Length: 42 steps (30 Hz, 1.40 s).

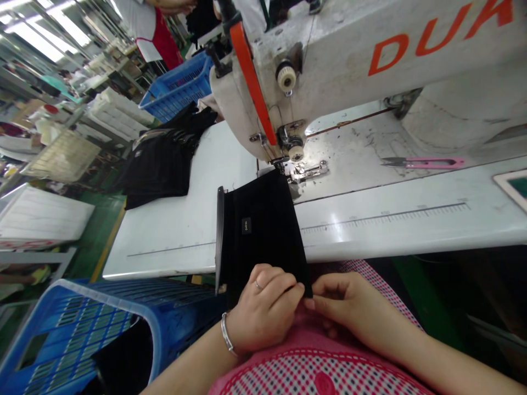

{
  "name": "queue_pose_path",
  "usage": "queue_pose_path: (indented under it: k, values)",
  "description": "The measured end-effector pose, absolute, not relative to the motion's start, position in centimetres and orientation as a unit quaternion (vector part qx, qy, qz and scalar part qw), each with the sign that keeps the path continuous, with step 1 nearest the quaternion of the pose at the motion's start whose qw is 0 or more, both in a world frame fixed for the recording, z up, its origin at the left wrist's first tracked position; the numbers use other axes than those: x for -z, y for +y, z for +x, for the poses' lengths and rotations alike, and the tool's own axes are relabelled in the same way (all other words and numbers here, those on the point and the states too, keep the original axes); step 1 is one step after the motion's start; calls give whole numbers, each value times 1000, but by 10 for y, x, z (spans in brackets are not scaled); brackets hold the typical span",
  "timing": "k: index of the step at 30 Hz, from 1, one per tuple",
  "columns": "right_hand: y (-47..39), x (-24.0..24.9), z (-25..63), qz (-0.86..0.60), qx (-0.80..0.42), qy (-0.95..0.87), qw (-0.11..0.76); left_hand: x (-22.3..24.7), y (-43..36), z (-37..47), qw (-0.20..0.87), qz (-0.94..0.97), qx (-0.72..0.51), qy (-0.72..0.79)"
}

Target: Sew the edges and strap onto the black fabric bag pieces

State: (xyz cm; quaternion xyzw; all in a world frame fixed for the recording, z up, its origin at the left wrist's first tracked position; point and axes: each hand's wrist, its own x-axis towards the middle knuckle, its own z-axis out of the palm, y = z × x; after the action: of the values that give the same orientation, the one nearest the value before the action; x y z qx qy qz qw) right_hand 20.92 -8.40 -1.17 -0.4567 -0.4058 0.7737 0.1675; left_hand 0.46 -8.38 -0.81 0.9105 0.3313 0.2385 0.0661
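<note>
A black fabric piece point(263, 230) with a small dark label point(246, 226) and a stiff dark strip along its left side lies over the table's front edge. Its far corner reaches the needle area of the sewing machine point(255, 82). My left hand point(267, 307), with a ring and a bracelet, is closed on the near part of the piece. At the near right corner, my right hand point(341, 302) pinches the fabric between thumb and finger. The other fingers of that hand curl underneath and are partly hidden.
Pink-handled thread snips point(424, 163) lie on the machine bed. A stack of black pieces point(160, 164) rests on the table's left part. Blue crates stand at the lower left point(152, 323) and behind the table point(177, 88). Another person point(144, 27) stands at the back.
</note>
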Motion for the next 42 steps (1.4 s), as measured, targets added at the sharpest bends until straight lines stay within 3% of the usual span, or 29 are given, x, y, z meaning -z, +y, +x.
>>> queue_pose_path:
  k: [4, 10, 13, 22, 32, 42]
  values:
    - [-88, 17, 213, -468, -686, -528, 178, 11, -83, 5, 58, 913, -249, 318]
    - [-83, 21, 225, -357, -232, -829, 361, 7, -82, 9, 83, 908, -252, 325]
    - [-77, 15, 226, -299, -121, -860, 395, 2, -81, 12, 83, 916, -227, 319]
    - [-51, 22, 224, -261, -34, -897, 354, 1, -62, 14, 77, 920, -200, 328]
    - [-24, 21, 224, -283, -54, -888, 359, -1, -27, 4, 95, 924, -195, 315]
    - [7, 14, 231, -278, -97, -906, 304, -11, 17, -1, 107, 935, -177, 288]
